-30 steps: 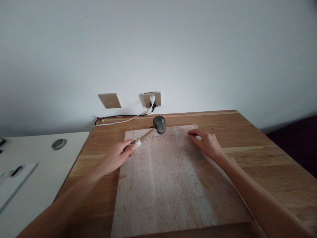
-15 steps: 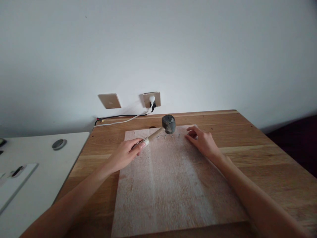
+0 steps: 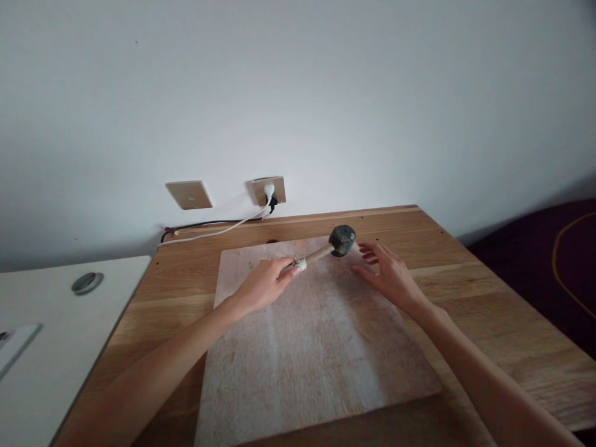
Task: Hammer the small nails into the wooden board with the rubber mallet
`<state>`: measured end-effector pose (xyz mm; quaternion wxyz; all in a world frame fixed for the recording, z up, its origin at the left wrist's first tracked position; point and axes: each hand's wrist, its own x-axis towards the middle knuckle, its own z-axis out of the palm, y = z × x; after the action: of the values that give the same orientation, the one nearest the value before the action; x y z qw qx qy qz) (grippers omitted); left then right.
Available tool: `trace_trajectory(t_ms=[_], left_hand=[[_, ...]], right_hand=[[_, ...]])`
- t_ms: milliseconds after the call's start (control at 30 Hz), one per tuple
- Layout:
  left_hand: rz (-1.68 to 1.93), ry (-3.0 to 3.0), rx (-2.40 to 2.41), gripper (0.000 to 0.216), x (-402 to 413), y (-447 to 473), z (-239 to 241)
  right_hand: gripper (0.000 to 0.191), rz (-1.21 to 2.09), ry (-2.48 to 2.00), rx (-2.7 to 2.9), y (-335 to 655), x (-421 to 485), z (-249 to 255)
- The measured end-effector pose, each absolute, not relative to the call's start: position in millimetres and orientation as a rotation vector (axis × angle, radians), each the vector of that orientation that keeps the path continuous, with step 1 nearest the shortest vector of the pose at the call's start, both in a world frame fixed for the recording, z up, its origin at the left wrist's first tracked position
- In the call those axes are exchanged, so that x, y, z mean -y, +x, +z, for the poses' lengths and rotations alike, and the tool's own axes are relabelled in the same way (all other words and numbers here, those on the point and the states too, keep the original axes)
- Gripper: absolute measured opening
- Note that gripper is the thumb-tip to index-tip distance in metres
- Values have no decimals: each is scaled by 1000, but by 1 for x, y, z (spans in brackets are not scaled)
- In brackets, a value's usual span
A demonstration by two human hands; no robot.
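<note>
My left hand (image 3: 267, 280) is closed around the handle of a rubber mallet (image 3: 342, 240), with pale wrapping on the grip. The mallet's black head points to the right over the back of a pale wooden board (image 3: 288, 366). Just right of the head, my right hand (image 3: 388, 273) is open, thumb and fingers apart, its fingertips close to the mallet head. Whether they touch it I cannot tell. Small metal nails near the board's back edge are mostly hidden behind the mallet and my left hand.
The board lies on a brown wooden table (image 3: 465, 298) against the wall. White and black cables (image 3: 209, 235) run from a wall socket (image 3: 274, 191) along the table's back edge. A white desk (image 3: 60, 329) with a grey cable grommet (image 3: 87, 283) adjoins on the left. Dark purple fabric (image 3: 526, 248) lies at right.
The mallet and my left hand have moved right, bringing the head near my right hand. My right fingers have spread wider. The view has turned slightly to the right.
</note>
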<state>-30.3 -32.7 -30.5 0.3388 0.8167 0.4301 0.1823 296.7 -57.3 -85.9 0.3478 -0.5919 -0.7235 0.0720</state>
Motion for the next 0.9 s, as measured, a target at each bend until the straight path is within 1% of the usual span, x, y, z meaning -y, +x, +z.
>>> trace_trajectory(t_ms=[200, 367, 500, 633, 767, 900], left_hand=[[463, 2042, -1113, 40, 28, -34, -35], [445, 2019, -1132, 38, 31, -37, -28], [453, 2041, -1138, 31, 54, -40, -20], [453, 2130, -1107, 31, 86, -45, -25], [404, 2274, -1200, 37, 115, -47, -39], [346, 2452, -1307, 41, 138, -41, -40]], right_hand=[[37, 164, -1536, 1840, 298, 70, -87], [32, 143, -1523, 1784, 291, 75, -85], [29, 129, -1529, 1722, 291, 89, -79], [28, 131, -1557, 1655, 289, 117, -76], [29, 202, -1624, 1560, 284, 149, -82], [26, 208, -1640, 1638, 276, 177, -85]])
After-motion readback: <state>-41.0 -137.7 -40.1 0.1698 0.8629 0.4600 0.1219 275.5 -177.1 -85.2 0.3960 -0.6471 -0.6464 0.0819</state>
